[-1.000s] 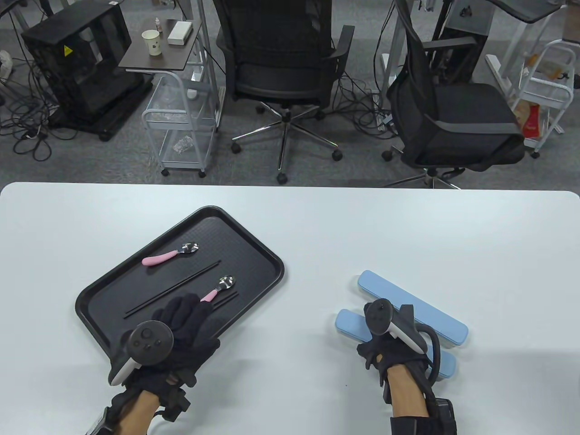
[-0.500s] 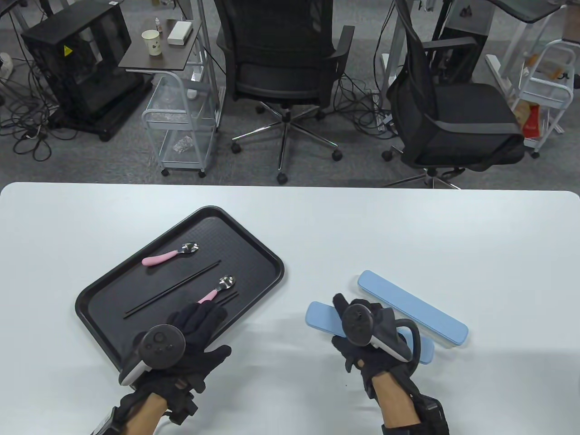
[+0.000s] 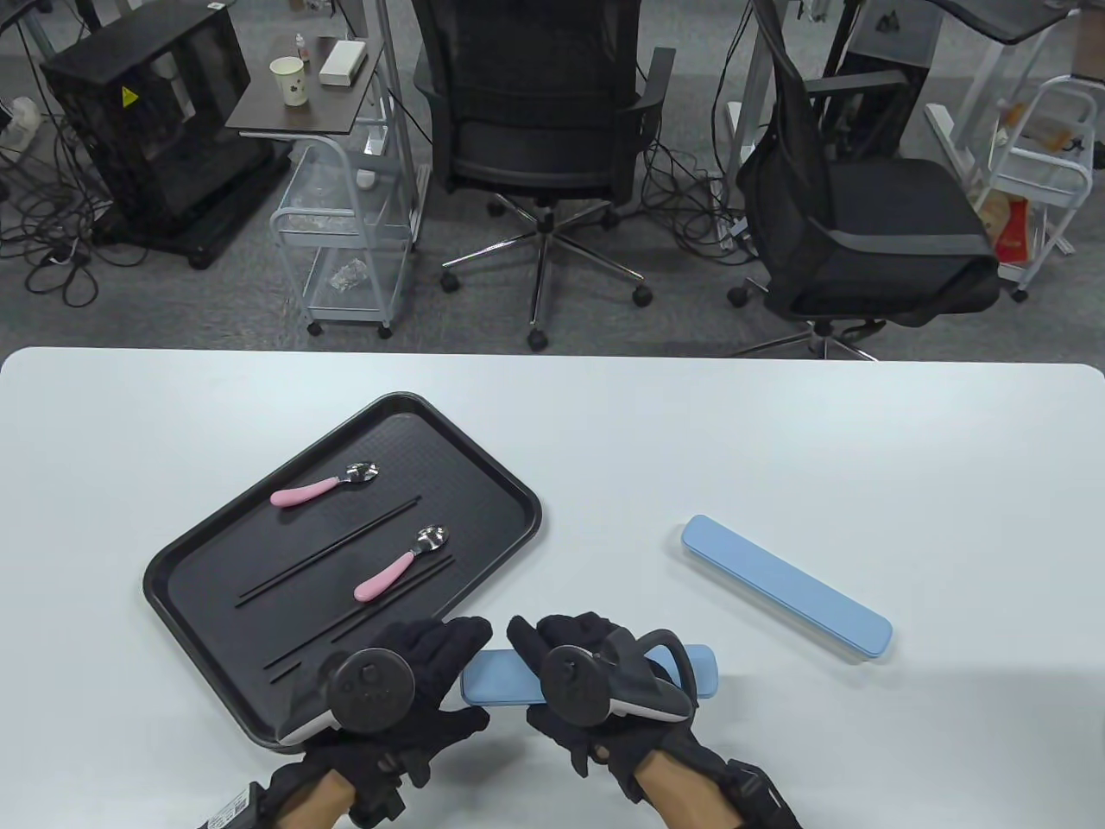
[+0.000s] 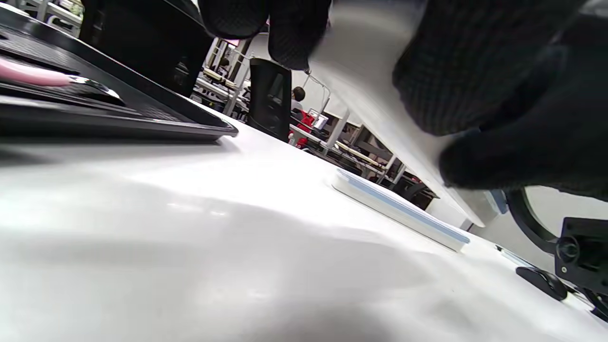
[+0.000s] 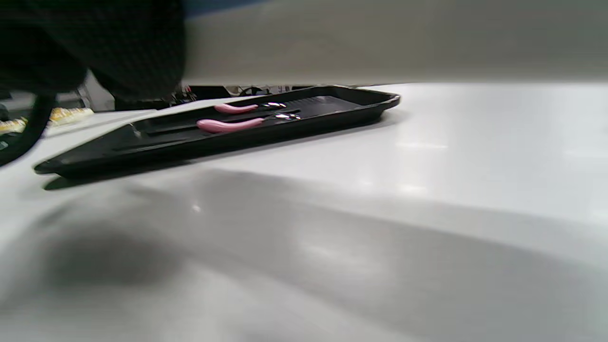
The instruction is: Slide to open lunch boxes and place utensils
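Observation:
A blue lunch box (image 3: 496, 680) is held level just above the table at the front centre. My left hand (image 3: 470, 678) grips its left end and my right hand (image 3: 535, 678) grips its middle. Its pale underside shows in the left wrist view (image 4: 370, 90) and in the right wrist view (image 5: 380, 42). A second blue lunch box (image 3: 786, 587) lies closed on the table at the right, and it shows in the left wrist view (image 4: 399, 209). A black tray (image 3: 483, 458) at the left holds two pink-handled spoons (image 3: 384, 574) (image 3: 302, 494) and black chopsticks (image 3: 332, 548).
The white table (image 3: 777, 432) ends at its far edge, with office chairs (image 3: 535, 129) and a small cart (image 3: 345, 216) on the floor beyond. The tray's near corner (image 3: 268, 734) lies under my left wrist.
My right hand carried the near blue box left and toward the front edge, away from the second box. My left hand left the tray, uncovering the near spoon, and took the box's left end.

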`<state>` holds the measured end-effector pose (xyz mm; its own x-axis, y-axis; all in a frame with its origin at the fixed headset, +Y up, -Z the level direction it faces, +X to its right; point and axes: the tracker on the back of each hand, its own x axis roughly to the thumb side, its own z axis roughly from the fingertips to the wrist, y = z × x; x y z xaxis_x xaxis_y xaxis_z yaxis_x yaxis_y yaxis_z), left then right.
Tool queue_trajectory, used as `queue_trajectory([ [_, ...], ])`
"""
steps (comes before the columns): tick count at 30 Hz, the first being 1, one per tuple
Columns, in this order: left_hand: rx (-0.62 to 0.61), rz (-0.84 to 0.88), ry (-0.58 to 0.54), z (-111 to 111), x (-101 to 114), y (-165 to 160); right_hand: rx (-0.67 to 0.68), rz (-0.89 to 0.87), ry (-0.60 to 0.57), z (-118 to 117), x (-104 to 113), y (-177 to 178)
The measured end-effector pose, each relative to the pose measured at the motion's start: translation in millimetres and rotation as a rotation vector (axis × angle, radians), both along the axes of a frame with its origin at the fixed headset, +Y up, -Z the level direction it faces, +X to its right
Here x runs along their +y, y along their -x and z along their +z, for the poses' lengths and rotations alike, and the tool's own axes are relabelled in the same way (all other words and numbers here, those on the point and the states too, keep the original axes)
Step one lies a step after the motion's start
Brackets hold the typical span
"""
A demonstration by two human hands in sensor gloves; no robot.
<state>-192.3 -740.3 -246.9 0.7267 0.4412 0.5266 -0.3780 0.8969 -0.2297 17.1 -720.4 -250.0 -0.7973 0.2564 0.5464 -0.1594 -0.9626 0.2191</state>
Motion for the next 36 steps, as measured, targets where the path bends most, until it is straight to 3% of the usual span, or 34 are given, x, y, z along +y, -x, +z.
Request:
queue_trajectory([
  [4, -0.018, 0.017, -0.02, 1, 1, 0, 0.008, 0.019, -0.079, 5, 4, 6],
  [13, -0.006, 0.024, -0.04, 1, 7, -2, 0.002, 0.02, -0.075, 5, 8, 0],
  [25, 0.162, 0.047, 0.031, -21, 9, 44, -0.165, 0.07, -0.077, -20, 7, -59],
  [36, 0.234, 0.017, 0.007, -22, 8, 56, -0.214, 0.067, -0.095, -26, 4, -75],
])
